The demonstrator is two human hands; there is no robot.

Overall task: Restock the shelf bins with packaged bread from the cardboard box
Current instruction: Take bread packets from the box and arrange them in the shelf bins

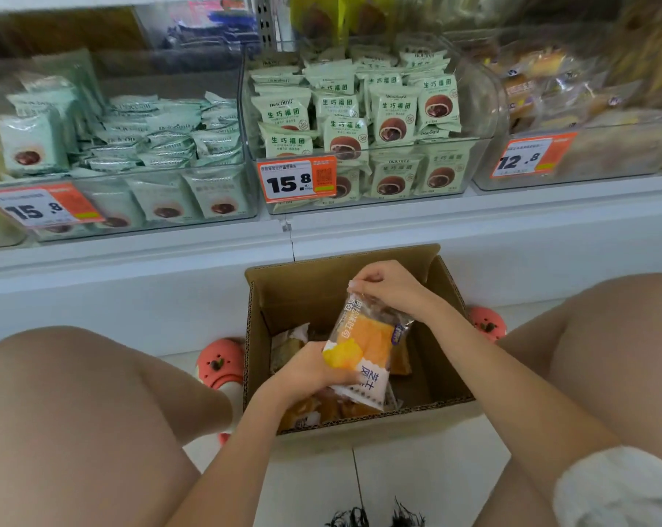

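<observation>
Setting: white shop shelving [473,237] is seen above the cardboard box [447,336], which stands open on a tiled floor [416,481] between the knees of a crouching person.
Bins: three clear shelf bins are ranged above the box; the left bin [131,207] and middle bin [359,199] are stocked with pale green packets, the right bin [588,161] with clear-wrapped baked goods.
Task's thing: one packaged bread [363,344], orange and white, is held over the box's open top.
Left hand [306,370]: its fingers are wrapped round the packet's near end, the end closer to the person.
Right hand [390,287]: its fingers are pinched on the packet's far end, toward the shelving.
Step in hand: a packet is judged to be lifted out of the box, not yet carried to a bin.
Next move: the packet would need to be raised above the box to a bin front; the right bin seems the likeliest match.
Left in box: more wrapped bread [321,408] lies at the bottom.
Hard to make out: the right bin's contents are blurred, its tag [530,155] reads 12.8, and the box's count is hidden by the hands.
</observation>
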